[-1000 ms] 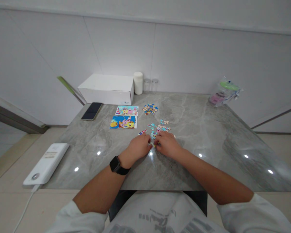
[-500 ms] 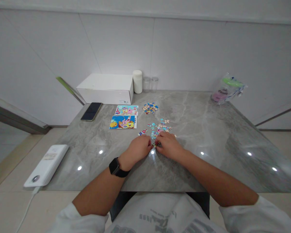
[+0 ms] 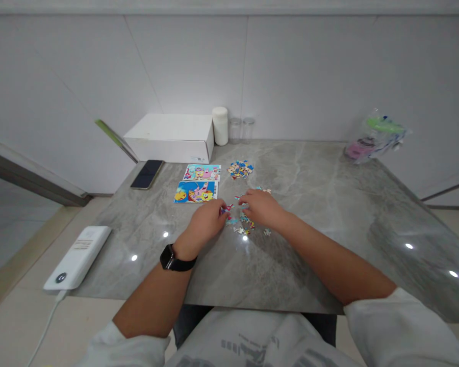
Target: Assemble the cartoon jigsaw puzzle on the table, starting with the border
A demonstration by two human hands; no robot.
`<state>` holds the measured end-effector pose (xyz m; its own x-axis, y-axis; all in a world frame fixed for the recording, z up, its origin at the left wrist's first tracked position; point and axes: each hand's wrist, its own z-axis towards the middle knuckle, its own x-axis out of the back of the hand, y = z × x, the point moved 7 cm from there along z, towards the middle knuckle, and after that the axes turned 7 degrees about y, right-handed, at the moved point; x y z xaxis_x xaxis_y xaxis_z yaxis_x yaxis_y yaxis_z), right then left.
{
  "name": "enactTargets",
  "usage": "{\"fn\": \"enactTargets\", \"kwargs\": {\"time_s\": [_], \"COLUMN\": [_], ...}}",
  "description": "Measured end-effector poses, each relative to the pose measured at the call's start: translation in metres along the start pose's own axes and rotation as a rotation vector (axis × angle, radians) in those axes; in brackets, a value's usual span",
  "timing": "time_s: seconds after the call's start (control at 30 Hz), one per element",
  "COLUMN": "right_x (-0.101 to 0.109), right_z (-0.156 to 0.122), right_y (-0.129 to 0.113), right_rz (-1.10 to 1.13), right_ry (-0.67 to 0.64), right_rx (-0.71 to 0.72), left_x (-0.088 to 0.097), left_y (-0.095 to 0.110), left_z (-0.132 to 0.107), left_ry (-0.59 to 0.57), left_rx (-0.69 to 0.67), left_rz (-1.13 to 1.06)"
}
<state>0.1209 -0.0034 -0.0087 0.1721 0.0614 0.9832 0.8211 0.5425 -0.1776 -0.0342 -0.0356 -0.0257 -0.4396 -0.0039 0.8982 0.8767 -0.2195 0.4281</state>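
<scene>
The fingers of the left hand (image 3: 207, 220) touched red-and-white puzzle pieces (image 3: 230, 207); whether they pinched any, I could not tell. Those of the right hand (image 3: 263, 208) were slightly spread, loose pieces (image 3: 248, 222) just nearside. Beyond all fingertips lay a puzzle heap (image 3: 240, 169).

No words or numbers are readable. Too blurred: grey lettering (image 3: 254, 354) on the white shirt (image 3: 290, 329), a label (image 3: 83, 244) on the power bank (image 3: 72, 260), tiny print (image 3: 200, 159) on the white box (image 3: 168, 149), dark print (image 3: 366, 142) on the plastic bag (image 3: 375, 137), small marks (image 3: 215, 189) on the nearer picture card (image 3: 195, 192).
</scene>
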Motion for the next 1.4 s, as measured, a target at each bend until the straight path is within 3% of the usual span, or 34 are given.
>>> {"fn": "enactTargets", "kwargs": {"time_s": [0.1, 0.23, 0.7, 0.97, 1.17, 1.4], "right_x": [-0.009, -0.024, -0.030, -0.023, -0.019, -0.028], "right_z": [0.027, 0.042, 0.038, 0.041, 0.042, 0.049], "right_y": [-0.014, -0.021, -0.005, 0.002, 0.009, 0.020], "right_rz": [-0.014, -0.001, 0.174, 0.261, 0.386, 0.524], "right_ry": [-0.042, -0.088, -0.112, -0.086, -0.042, -0.068], "right_rx": [0.065, 0.098, 0.103, 0.080, -0.041, -0.046], "left_x": [0.006, -0.003, -0.015, -0.013, -0.009, -0.003], "left_y": [-0.017, -0.020, -0.013, -0.009, -0.009, -0.008], "left_z": [0.006, 0.007, 0.008, 0.012, 0.013, 0.014], "left_ry": [0.057, 0.000, 0.001, 0.064, 0.138, 0.233], "left_rx": [0.067, 0.068, 0.055, 0.007, 0.027, -0.017], "left_rz": [0.060, 0.080, -0.091, -0.098, -0.120, -0.184]}}
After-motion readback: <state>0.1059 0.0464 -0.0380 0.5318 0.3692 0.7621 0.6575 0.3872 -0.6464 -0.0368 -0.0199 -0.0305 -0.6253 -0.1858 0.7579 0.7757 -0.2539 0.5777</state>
